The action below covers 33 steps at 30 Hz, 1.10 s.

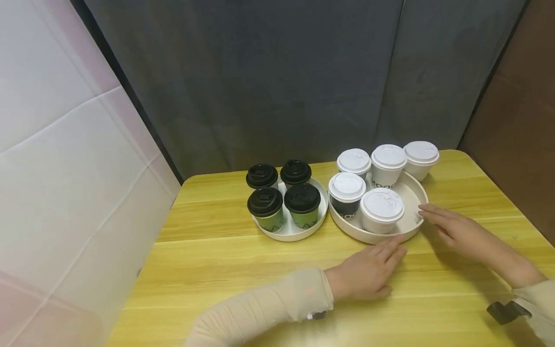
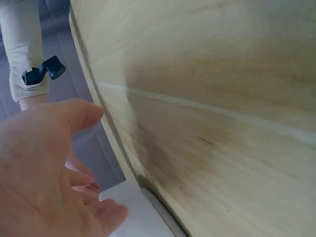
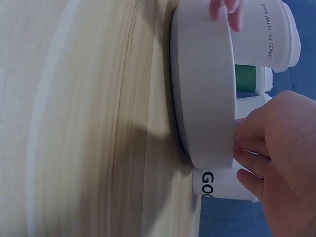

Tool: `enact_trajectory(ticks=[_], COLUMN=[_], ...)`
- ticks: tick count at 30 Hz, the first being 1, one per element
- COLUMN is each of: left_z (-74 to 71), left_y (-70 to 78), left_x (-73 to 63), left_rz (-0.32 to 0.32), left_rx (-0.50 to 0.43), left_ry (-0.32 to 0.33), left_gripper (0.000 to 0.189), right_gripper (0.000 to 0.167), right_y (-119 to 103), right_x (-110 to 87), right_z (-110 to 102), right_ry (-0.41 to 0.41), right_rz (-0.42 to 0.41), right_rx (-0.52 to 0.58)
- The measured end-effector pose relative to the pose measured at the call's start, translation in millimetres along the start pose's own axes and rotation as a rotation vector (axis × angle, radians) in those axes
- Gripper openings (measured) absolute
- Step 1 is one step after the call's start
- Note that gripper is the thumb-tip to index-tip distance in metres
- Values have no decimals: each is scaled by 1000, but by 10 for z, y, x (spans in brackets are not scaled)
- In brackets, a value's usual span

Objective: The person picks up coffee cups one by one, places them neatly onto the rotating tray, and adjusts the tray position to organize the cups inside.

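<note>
A round white tray (image 1: 412, 197) on the right holds several white-lidded paper cups, one of them a white cup (image 1: 381, 212) near the front rim. My left hand (image 1: 368, 270) has its extended fingertips at the tray's front rim. At the tray's right side, the fingers of my right hand (image 1: 461, 236) reach the rim; the right wrist view shows its fingertips (image 3: 242, 143) against the tray wall (image 3: 207, 89). Neither hand is curled round anything. In the left wrist view my left hand (image 2: 44, 168) spreads beside the tray's white wall (image 2: 143, 212).
A smaller white tray (image 1: 290, 237) just left holds several green cups with black lids (image 1: 303, 197). Behind the right tray, another white-lidded cup (image 1: 420, 161) stands on the wooden table (image 1: 208, 270). Dark grey cloth (image 1: 260, 86) hangs at the back, with a white panel (image 1: 65, 168) left.
</note>
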<state>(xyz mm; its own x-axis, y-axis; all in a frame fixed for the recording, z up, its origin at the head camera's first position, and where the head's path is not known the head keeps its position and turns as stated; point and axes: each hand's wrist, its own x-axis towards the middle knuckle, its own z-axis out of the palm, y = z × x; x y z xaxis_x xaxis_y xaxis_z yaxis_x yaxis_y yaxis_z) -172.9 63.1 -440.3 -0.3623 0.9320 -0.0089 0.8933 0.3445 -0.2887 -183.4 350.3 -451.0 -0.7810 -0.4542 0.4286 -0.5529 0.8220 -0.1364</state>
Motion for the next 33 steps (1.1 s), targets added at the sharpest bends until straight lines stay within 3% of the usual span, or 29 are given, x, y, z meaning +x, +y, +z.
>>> enact_trajectory(ticks=[9, 15, 19, 29, 33], left_z=[-12, 9, 10, -11, -4], left_y=[18, 32, 34, 47, 32], left_x=[37, 45, 45, 29, 11], left_rz=[-13, -33, -45, -93, -111], left_rx=[50, 38, 45, 58, 23], left_ry=[55, 56, 57, 7, -10], left_gripper=[80, 80, 81, 83, 83], right_gripper=[50, 51, 53, 62, 64], right_y=[-45, -159, -242, -439, -426], right_x=[-15, -30, -26, -70, -109], right_z=[6, -38, -35, -12, 15], right_ry=[9, -46, -49, -101, -75], right_rz=[-28, 10, -18, -1, -7], right_rx=[12, 5, 13, 4, 39])
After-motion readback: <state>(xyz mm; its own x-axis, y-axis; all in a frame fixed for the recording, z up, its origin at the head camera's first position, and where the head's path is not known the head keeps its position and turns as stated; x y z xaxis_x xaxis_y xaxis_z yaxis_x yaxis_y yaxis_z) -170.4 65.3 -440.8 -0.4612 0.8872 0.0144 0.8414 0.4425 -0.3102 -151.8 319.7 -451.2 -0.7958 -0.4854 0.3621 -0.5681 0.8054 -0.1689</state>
